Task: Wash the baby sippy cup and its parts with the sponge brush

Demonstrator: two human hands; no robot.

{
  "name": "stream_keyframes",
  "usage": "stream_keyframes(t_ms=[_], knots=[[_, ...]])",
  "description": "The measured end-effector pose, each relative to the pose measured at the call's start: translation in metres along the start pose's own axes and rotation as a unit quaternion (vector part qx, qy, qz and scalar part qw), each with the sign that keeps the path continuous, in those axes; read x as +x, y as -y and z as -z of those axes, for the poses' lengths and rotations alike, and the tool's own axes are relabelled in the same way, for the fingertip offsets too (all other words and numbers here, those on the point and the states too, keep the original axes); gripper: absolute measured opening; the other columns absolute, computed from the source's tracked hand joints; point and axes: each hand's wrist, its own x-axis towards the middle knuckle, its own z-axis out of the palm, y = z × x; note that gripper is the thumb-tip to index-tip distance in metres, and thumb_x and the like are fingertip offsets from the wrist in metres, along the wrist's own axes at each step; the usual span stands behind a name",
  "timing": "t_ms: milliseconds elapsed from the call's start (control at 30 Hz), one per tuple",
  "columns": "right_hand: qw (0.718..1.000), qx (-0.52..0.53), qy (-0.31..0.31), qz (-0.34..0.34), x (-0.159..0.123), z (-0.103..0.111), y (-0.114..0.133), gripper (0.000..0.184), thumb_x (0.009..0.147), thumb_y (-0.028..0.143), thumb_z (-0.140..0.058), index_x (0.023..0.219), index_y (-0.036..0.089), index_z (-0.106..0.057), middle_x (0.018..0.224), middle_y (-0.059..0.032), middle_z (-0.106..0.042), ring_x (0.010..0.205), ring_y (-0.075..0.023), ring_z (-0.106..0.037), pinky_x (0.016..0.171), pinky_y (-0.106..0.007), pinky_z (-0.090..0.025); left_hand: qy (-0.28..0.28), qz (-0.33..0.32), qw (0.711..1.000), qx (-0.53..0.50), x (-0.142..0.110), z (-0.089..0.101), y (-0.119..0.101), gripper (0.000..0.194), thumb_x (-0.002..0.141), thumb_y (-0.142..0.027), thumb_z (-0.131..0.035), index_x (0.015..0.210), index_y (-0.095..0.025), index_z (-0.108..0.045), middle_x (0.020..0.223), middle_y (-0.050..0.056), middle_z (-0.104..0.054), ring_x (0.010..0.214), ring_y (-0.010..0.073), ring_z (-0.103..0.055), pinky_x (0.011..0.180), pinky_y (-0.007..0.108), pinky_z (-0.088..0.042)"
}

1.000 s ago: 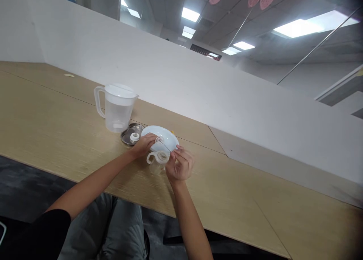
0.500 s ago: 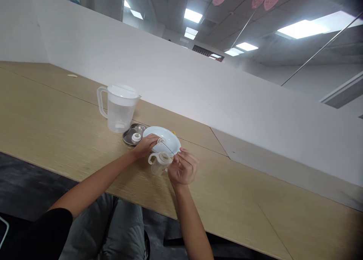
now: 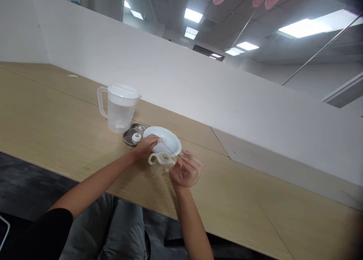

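Observation:
Over the pale blue-white bowl, my left hand pinches a small clear, round piece that looks like a bottle nipple. My right hand is closed on a thin wire-like rod, which runs up and left so that its far end meets the clear piece. Whether the rod enters it I cannot tell. Between my wrists, a clear baby bottle with white handles stands uncapped on the table, close to the right hand's fingers.
A lidded translucent pitcher stands at the back left. Beside it, a round metal tray carries a white ring cap. Something small and yellow shows behind the bowl. A white wall borders the wooden table.
My right hand has shifted slightly right and down, drawing the rod's near end with it. My left hand and the clear piece stay in place.

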Motion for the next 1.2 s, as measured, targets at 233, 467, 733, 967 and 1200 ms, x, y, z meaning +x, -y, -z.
stream_keyframes(t_ms=[233,467,733,967,1200], knots=[[0.999,-0.006,-0.031,-0.030,0.002,0.000,-0.006,0.006,0.095,0.026,-0.054,0.100,0.023,-0.055,0.082,-0.0009,-0.054,0.072,-0.0149,-0.063,0.064,-0.036,-0.062,0.001,0.020,0.999,0.027,-0.002,-0.002,0.003,0.030,0.099,-0.025,-0.035,0.096,-0.016,-0.064,0.098,0.009,-0.069,0.095,0.0213,-0.061,0.089,0.036,-0.050],[0.996,0.054,-0.006,-0.069,-0.008,-0.004,-0.009,0.005,0.096,0.025,-0.053,0.100,0.022,-0.053,0.087,-0.0010,-0.058,0.078,-0.0151,-0.068,0.065,-0.033,-0.061,0.009,0.015,0.999,0.028,-0.003,-0.001,0.002,0.030,0.100,-0.022,-0.033,0.093,-0.016,-0.061,0.096,0.008,-0.067,0.093,0.0204,-0.059,0.087,0.034,-0.048],[0.994,0.075,0.039,-0.065,-0.020,-0.001,-0.014,0.006,0.094,0.021,-0.056,0.099,0.022,-0.053,0.085,-0.0008,-0.065,0.076,-0.0145,-0.069,0.064,-0.030,-0.059,0.005,0.014,1.000,0.023,-0.003,-0.003,0.004,0.031,0.100,-0.023,-0.033,0.095,-0.015,-0.063,0.096,0.007,-0.067,0.093,0.0183,-0.060,0.086,0.030,-0.048],[0.993,0.076,0.040,-0.076,-0.028,0.000,-0.016,0.007,0.092,0.024,-0.057,0.097,0.024,-0.053,0.084,-0.0007,-0.066,0.074,-0.0160,-0.070,0.063,-0.033,-0.059,0.002,0.025,1.000,0.013,-0.003,-0.002,-0.001,0.034,0.101,-0.026,-0.032,0.095,-0.014,-0.064,0.097,0.008,-0.068,0.093,0.0195,-0.060,0.088,0.033,-0.049],[0.992,0.067,0.061,-0.084,-0.030,0.002,-0.017,0.006,0.091,0.023,-0.059,0.095,0.023,-0.054,0.083,-0.0012,-0.067,0.071,-0.0168,-0.070,0.062,-0.034,-0.058,-0.013,0.015,1.000,-0.004,-0.004,0.000,-0.005,0.031,0.099,-0.028,-0.036,0.111,-0.016,-0.062,0.110,0.009,-0.068,0.105,0.0210,-0.061,0.094,0.035,-0.048]])
